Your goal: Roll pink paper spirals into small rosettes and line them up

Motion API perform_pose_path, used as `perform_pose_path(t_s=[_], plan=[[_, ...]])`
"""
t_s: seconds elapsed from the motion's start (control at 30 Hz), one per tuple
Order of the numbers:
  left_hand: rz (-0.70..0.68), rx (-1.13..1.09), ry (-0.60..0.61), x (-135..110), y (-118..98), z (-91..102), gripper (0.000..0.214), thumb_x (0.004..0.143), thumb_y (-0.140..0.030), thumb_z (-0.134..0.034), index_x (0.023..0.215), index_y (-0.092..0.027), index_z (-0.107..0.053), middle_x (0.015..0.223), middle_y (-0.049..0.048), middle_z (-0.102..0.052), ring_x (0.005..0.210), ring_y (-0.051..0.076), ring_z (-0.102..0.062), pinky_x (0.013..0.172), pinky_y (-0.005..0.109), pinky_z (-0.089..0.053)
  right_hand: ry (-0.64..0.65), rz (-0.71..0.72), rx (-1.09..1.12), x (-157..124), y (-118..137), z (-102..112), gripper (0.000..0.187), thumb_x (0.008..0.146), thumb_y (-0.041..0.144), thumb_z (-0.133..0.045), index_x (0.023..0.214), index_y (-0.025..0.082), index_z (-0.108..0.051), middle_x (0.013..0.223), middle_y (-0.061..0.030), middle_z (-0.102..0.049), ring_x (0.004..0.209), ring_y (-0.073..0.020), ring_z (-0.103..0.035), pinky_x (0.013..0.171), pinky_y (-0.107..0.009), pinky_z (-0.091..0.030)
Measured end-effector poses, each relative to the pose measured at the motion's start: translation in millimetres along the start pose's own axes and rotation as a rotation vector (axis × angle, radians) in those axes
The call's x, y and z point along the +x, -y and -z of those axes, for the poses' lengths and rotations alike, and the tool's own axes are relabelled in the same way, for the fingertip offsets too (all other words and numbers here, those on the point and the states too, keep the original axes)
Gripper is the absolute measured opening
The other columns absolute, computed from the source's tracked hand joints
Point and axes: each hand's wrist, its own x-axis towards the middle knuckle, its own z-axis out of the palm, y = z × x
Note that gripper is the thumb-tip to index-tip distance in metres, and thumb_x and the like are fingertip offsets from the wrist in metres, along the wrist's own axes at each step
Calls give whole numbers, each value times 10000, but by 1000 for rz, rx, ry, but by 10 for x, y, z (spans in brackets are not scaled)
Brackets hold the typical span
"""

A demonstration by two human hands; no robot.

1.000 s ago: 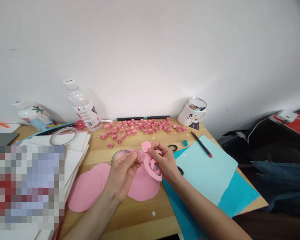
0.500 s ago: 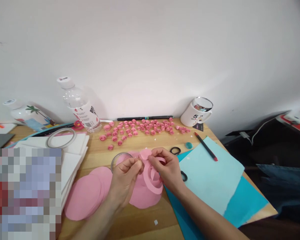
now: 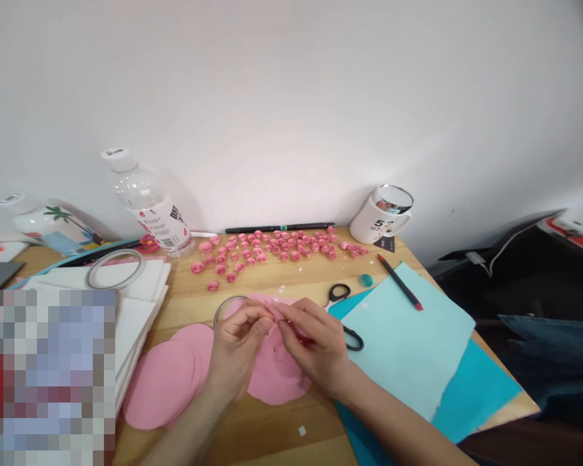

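My left hand (image 3: 240, 336) pinches with thumb and forefinger at a small piece of pink paper (image 3: 276, 309). Its fingertips meet those of my right hand (image 3: 313, 343), which is closed on the same paper strip. Most of the strip is hidden behind the fingers. Beneath both hands lies pink paper (image 3: 276, 385) with a rounded edge, and a ring (image 3: 218, 310) shows partly behind the left hand. To the left, pink paper circles (image 3: 160, 385) overlap in a pile. Scissors with black handles (image 3: 339, 292) lie right of my right hand, partly covered.
Several small rolled pink paper flowers (image 3: 262, 257) spread across the back. Behind them lies a black pen (image 3: 282, 228). A bottle (image 3: 158, 223) and a mug (image 3: 381, 213) stand by the wall. Blue paper (image 3: 408, 343), a pencil (image 3: 400, 283) and a tape roll (image 3: 115, 270) lie around.
The wide pink paper spiral that hung from my right hand no longer shows. My right hand has moved left and down, against my left fingertips. The view has shifted slightly.
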Motion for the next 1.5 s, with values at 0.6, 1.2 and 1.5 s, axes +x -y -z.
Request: perform_pose_path(t_s=[0.6,1.2,1.5], plan=[[0,231,-112,-9,-76,2,218,643,-250,-684,846,-172,-687,806,47,-654,749,156,-594,676,255,-479,124,-733,417,89,-10,109,107,739,191,-576,788,168,-669,631,13,-573,531,-78,-492,491,-186,-397],[-74,373,-117,-64,-30,0,329,825,-333,-466,553,-170,-555,530,-5,-556,490,105,-500,481,203,-413,100,-817,466,56,-8,10,110,638,235,-644,655,159,-566,597,19,-577,518,-92,-498,502,-207,-392],[137,157,-41,-9,-51,12,249,681,-396,-671,725,-156,-720,633,34,-657,571,138,-588,552,241,-493,140,-763,456,29,-65,7,71,674,190,-619,735,153,-612,645,-18,-649,574,-123,-585,536,-219,-453]])
